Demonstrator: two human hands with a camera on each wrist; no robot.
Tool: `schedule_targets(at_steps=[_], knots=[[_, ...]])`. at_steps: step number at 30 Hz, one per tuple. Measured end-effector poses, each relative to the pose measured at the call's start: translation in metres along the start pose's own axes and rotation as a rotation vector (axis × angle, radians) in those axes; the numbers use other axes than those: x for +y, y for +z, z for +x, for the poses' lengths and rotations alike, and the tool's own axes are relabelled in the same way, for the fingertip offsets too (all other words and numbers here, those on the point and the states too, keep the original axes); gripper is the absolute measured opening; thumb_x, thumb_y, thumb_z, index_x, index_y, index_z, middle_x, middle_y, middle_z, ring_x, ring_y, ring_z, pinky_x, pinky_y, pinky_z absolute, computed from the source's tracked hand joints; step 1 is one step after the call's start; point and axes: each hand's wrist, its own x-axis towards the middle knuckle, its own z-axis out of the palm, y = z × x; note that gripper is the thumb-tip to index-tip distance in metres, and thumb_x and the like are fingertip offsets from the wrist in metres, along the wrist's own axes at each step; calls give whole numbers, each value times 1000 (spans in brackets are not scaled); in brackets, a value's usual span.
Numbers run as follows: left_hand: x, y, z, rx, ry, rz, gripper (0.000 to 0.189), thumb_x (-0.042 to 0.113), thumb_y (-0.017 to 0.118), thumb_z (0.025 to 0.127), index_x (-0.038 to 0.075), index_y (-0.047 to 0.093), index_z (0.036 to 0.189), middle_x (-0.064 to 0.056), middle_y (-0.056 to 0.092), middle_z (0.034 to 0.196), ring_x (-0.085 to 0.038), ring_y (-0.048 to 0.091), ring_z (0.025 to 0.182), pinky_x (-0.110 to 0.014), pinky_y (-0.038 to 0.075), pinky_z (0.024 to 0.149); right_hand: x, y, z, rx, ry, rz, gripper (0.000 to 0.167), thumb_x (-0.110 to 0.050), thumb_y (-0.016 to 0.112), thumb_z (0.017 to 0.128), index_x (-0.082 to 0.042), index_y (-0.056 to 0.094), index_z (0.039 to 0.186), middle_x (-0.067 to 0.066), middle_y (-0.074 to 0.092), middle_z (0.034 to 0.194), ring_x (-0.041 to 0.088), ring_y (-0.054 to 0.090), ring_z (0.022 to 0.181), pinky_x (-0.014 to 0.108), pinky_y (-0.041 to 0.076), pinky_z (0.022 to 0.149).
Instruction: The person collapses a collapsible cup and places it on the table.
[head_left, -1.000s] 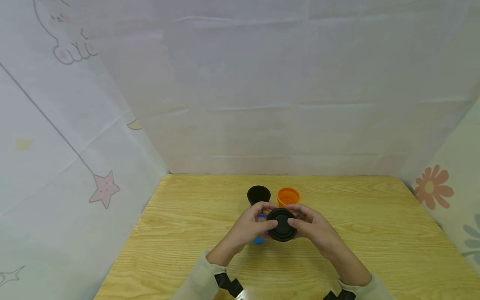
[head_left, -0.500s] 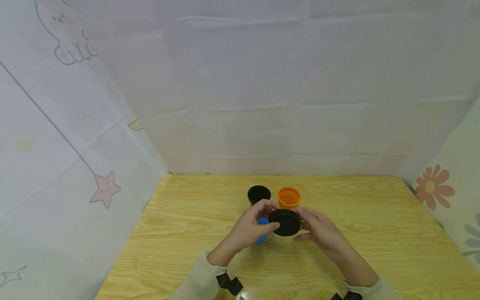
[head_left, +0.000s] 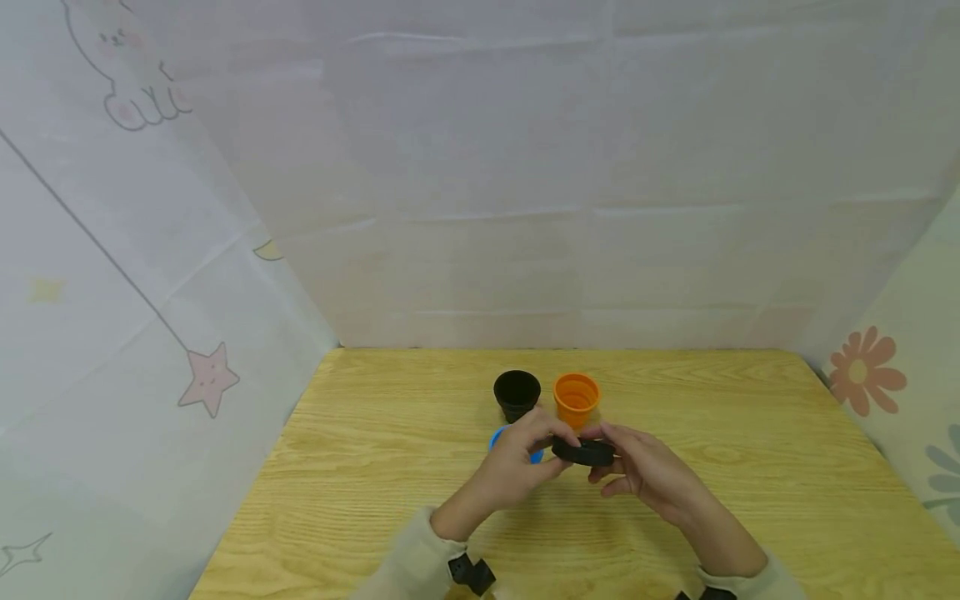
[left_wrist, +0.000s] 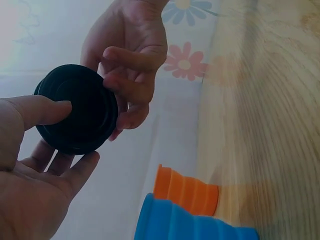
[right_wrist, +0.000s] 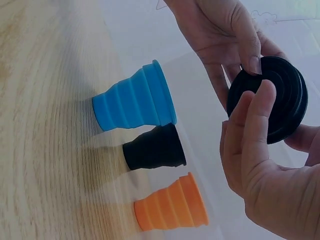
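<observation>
A collapsed black silicone cup point(head_left: 583, 452), folded into a flat ringed disc, is held above the table between both hands. My left hand point(head_left: 517, 462) pinches its left side, thumb on one face and fingers point(left_wrist: 82, 170) at the other. My right hand point(head_left: 652, 479) holds its right edge; in the right wrist view two fingertips press on the ringed face and the thumb lies by the rim. Behind my left hand stands an expanded blue collapsible cup point(right_wrist: 135, 97), partly hidden in the head view.
Farther back on the wooden table point(head_left: 375, 433), an expanded black cup point(head_left: 517, 392) and an orange cup point(head_left: 577, 396) stand upright, mouths up. Pale printed cloth point(head_left: 480, 208) surrounds the table's back and sides.
The black disc has tipped from facing the head camera to nearly edge-on and shifted slightly right. My left hand moved right with it; more of the blue cup's rim shows.
</observation>
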Motion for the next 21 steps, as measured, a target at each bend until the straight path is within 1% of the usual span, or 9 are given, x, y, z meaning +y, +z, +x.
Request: schedule_targets(at_steps=[3, 5, 7, 10, 12, 14, 17, 20, 21], knots=[[0, 3, 0, -5, 34, 111, 23, 1, 72, 93, 18, 66, 107, -2, 55, 110, -13, 55, 107, -29, 52, 98, 0, -2, -1, -34, -17, 35, 43, -34, 39, 112, -4, 60, 135, 10, 64, 118, 15, 69, 88, 25, 61, 72], [0, 5, -1, -9, 41, 187, 24, 0, 72, 91, 20, 67, 104, 0, 56, 112, -12, 55, 107, -30, 51, 97, 0, -3, -2, -34, -22, 65, 38, -28, 39, 112, -6, 61, 134, 11, 61, 122, 15, 69, 91, 23, 61, 72], [0, 7, -1, -16, 37, 223, 24, -2, 72, 91, 19, 68, 102, 0, 56, 117, -14, 55, 111, -32, 51, 97, 1, -3, -2, -19, -24, 93, 34, -24, 41, 111, -7, 61, 133, 12, 57, 126, 16, 69, 95, 22, 60, 72], [0, 9, -1, -22, 25, 258, 25, -4, 72, 89, 18, 68, 101, -2, 56, 126, -18, 55, 120, -35, 49, 103, 2, -5, -3, 2, -32, 115, 30, -20, 44, 110, -7, 59, 133, 13, 54, 131, 17, 68, 102, 22, 60, 73], [0, 10, -1, -27, 7, 256, 26, -4, 72, 90, 17, 67, 105, -3, 54, 133, -20, 53, 126, -36, 48, 106, 2, -6, -4, 6, -43, 120, 30, -18, 45, 110, -7, 58, 134, 13, 54, 132, 19, 68, 104, 23, 60, 73], [0, 10, -1, -31, -16, 241, 32, -5, 71, 90, 18, 65, 111, -4, 50, 139, -20, 52, 129, -35, 47, 108, 2, -7, -4, 7, -53, 120, 30, -17, 44, 109, -8, 57, 135, 12, 55, 132, 20, 69, 105, 26, 61, 75], [1, 11, 0, -36, -51, 158, 44, -8, 68, 91, 16, 59, 127, -6, 44, 145, -21, 49, 132, -31, 48, 106, 2, -9, -6, 18, -71, 117, 29, -15, 44, 109, -12, 59, 133, 8, 58, 131, 21, 70, 103, 30, 61, 76], [0, 13, 2, -26, -81, 59, 54, -7, 64, 93, 16, 51, 140, -9, 42, 144, -22, 52, 130, -27, 52, 100, 1, -12, -8, 30, -103, 119, 29, -13, 44, 109, -15, 61, 131, 3, 59, 130, 19, 70, 103, 32, 62, 76], [0, 13, 3, -21, -101, 17, 56, -6, 63, 94, 17, 48, 143, -9, 42, 144, -21, 53, 128, -27, 53, 98, 0, -13, -9, 30, -117, 122, 29, -13, 43, 109, -15, 62, 131, 2, 60, 130, 19, 69, 103, 32, 62, 76]])
